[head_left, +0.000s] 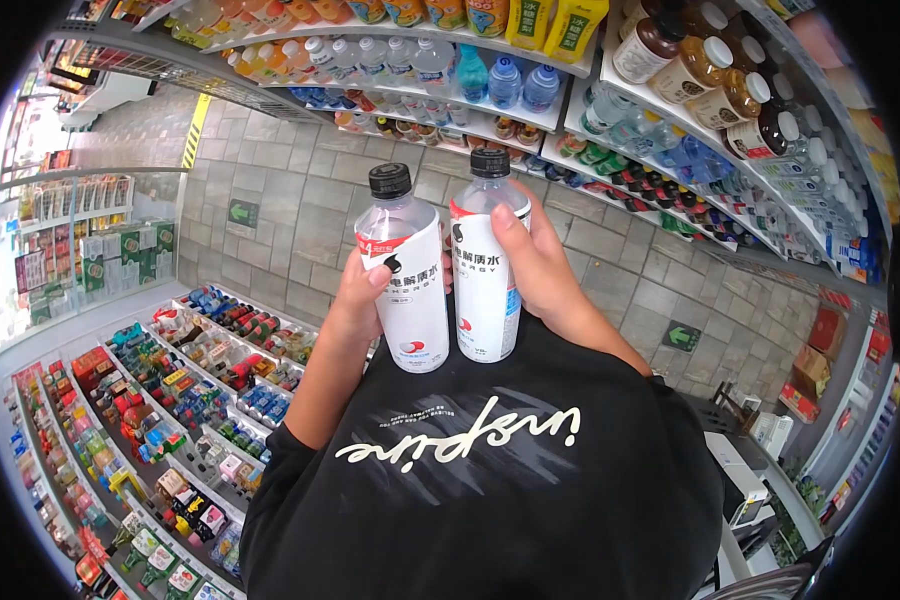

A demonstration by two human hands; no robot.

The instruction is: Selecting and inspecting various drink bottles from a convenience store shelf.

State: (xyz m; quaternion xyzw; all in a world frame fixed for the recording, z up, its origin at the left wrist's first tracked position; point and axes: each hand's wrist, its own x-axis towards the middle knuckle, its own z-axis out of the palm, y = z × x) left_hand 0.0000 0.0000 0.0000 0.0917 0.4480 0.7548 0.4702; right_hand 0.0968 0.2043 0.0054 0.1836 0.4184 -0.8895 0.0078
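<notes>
Two clear plastic drink bottles with white wrap labels and black screw caps stand upright side by side in front of my chest. My left hand (357, 296) is closed round the left bottle (411, 310), its thumb lying across the label and red band. Round the right bottle (487, 310) my right hand (530, 250) is wrapped, thumb pressed on the upper label. Both caps are on. The bottles are close together at mid-height, and their bases sit just in front of my black shirt. Most fingers of both hands are hidden behind the bottles.
Ahead, a drinks shelf (560, 66) holds rows of bottles. More bottles fill a shelf at the right (670, 135). Stocked shelves (185, 390) with packed goods run along the left. Grey floor tiles (300, 185) carry green arrow signs. Cardboard boxes (810, 370) stand far right.
</notes>
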